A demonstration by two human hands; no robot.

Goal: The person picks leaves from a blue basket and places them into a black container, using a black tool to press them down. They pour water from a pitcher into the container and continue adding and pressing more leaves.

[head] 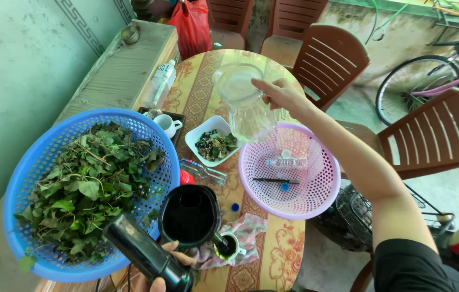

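Head view shows the right hand [279, 93] gripping a clear jug [244, 103], left fingers [178, 250] closed on the black kettle [186, 216] handle; steady, slow pouring seems wise.

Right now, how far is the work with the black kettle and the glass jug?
Done: leaves fill the blue basket and a white dish. In hand: the left hand grips the black kettle by its handle, spout over a small cup; the right hand holds the glass jug lifted. Left: whether the cup is full cannot be told.
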